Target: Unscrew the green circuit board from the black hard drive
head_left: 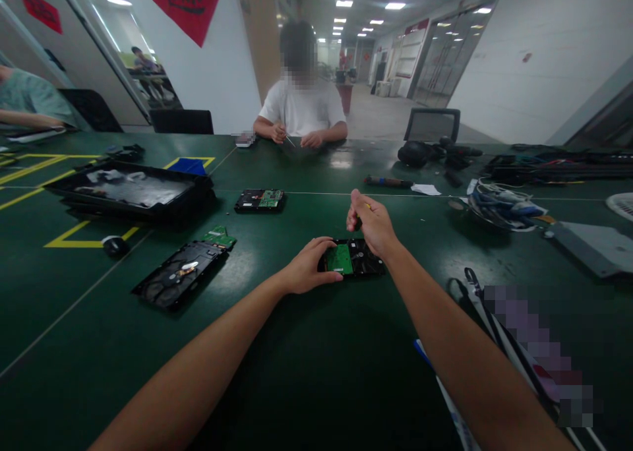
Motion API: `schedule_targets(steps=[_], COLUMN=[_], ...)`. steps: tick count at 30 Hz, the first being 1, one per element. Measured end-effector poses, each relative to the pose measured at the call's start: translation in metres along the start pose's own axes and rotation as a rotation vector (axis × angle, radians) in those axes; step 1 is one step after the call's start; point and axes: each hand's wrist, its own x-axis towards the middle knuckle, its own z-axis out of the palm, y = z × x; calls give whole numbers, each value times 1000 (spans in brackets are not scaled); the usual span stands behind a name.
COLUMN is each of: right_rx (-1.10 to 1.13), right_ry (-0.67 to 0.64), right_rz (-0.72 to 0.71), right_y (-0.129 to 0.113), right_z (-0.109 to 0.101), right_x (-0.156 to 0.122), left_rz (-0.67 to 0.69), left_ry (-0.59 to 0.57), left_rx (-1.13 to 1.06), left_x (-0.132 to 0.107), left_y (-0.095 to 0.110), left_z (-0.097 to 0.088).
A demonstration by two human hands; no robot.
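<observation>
A hard drive (366,258) with a green circuit board (339,260) lies flat on the dark green table in front of me. Thumb and fingers of my left hand (310,266) clasp its left end. Above its right end, my right hand (372,223) is closed around a screwdriver (368,207); a bit of yellow and a dark part show between the fingers, and its tip is hidden. To the left lies a larger black drive (180,273) with a loose green board (219,237) at its far end. Another hard drive (260,200) sits farther back.
A black tray (133,187) and a mouse (115,245) are at left. Across the table a person (301,108) holds a thin tool. On the right are a pen-like tool (388,182), a cable bundle (504,204), a grey metal box (593,246) and a lanyard (487,312).
</observation>
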Motion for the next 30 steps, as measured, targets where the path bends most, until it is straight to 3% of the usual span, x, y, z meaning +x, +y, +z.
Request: schedule_targets(steps=[5, 23, 30], right_rx=[72, -6, 66], right_ry=[22, 83, -104], right_rz=[12, -37, 2], right_y=[6, 10, 2], right_z=[-6, -6, -2], right_x=[4, 4, 1], left_rz=[-1, -6, -7], left_ry=[-1, 2, -5], left_rx=[5, 2, 8], left_x=[0, 0, 0], left_y=[0, 0, 1], left_z=[0, 0, -1])
